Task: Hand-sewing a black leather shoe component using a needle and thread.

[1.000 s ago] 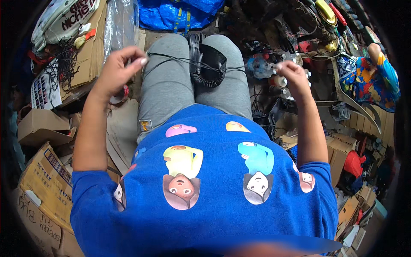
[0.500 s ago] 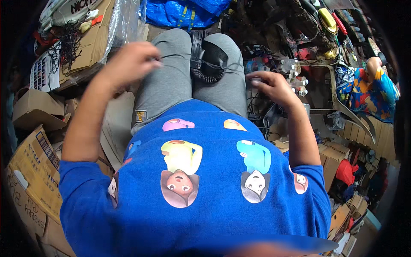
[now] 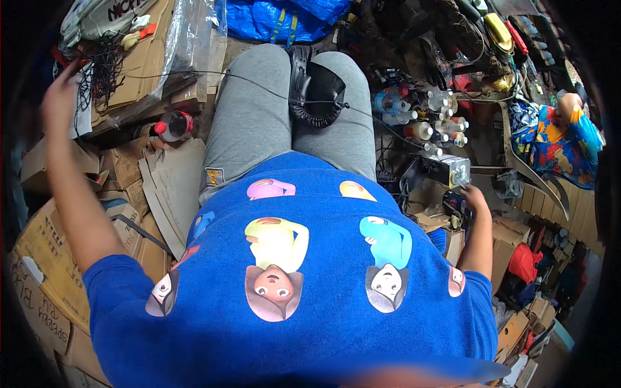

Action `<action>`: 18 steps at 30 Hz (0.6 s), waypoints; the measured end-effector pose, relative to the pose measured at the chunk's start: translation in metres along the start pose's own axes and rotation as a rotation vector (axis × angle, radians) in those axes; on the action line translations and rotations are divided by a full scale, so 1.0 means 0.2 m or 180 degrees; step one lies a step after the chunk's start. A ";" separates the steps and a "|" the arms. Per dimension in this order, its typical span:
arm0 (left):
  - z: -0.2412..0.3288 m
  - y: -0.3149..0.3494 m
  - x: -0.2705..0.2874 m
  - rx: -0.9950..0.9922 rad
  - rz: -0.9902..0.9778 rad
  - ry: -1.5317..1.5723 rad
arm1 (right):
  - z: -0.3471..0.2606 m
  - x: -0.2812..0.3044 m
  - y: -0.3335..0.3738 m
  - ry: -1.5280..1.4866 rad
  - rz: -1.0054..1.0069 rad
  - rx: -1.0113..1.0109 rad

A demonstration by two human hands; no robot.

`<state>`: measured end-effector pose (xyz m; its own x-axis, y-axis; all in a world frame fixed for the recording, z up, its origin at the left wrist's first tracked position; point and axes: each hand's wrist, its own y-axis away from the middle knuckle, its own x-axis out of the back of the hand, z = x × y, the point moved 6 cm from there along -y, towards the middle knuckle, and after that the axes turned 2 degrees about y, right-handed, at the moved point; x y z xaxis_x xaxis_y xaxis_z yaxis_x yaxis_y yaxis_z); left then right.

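A black shoe-like piece (image 3: 323, 81) with a ridged, stitched-looking edge is wedged between my thighs. A thin black cord (image 3: 259, 85) crosses it and gathers in a small knot or loop at its right side. Far out to the left, my left hand (image 3: 59, 100) is closed and slightly blurred, with the cord stretched toward it. My right hand (image 3: 475, 197) is low on the right, fingers closed where the cord's other side leads. Just ahead of that hand is a dark box with a shiny end (image 3: 458, 171). Both fingertips show poorly.
Several plastic bottles (image 3: 420, 129) stand to the right of my knee. On the left lie flattened cardboard (image 3: 171, 194), a red-capped bottle (image 3: 174, 126) and a tangle of black cords (image 3: 103, 84). A blue bag (image 3: 284, 19) lies ahead. A person in a colourful sleeve (image 3: 569, 142) sits at right.
My hands have moved far apart, the left outward to the left, the right outward and back toward me. The cord has gone from slack loops over the shoe-like piece to a drawn-out line.
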<state>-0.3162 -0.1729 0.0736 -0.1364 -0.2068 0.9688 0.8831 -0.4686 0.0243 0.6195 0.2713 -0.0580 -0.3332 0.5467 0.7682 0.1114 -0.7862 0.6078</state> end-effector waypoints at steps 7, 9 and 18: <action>1.39 0.97 -0.61 -0.3092 -0.1569 0.1810 | -1.99 0.48 0.49 -0.3285 -0.0798 0.2313; 1.43 1.03 -0.70 -0.2994 -0.1768 0.1730 | -2.15 0.47 0.52 -0.3239 -0.0810 0.2557; 1.15 0.87 -0.66 -0.2175 -0.1898 0.1575 | -2.17 0.49 0.42 -0.2755 -0.0554 0.2507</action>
<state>-0.0409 -0.0291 0.0064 -0.7742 -0.0387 0.6317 0.1891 -0.9667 0.1725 0.1898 0.1341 -0.0180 0.3105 0.8801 0.3592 0.7744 -0.4533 0.4414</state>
